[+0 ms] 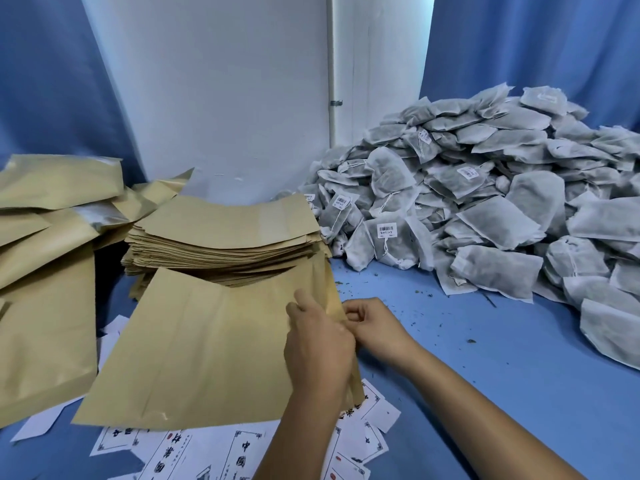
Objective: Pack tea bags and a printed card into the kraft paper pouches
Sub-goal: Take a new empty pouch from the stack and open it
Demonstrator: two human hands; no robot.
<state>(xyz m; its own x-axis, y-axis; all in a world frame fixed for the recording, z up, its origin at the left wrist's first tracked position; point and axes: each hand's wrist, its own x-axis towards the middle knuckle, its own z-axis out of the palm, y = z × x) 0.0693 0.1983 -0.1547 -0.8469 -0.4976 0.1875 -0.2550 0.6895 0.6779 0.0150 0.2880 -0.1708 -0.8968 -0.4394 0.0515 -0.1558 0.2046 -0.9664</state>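
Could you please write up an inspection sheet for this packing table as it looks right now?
Surface: blue table, flecked with tea crumbs.
Job's things: kraft pouch at front; pouch stack behind it; tea bag heap at right; printed cards scattered at the near edge.
Clutter: filled pouches piled at left.
Grippers: left hand and right hand both pinch the pouch's right edge.
Cables: nothing seen.
Surroundings: white wall, blue curtains.
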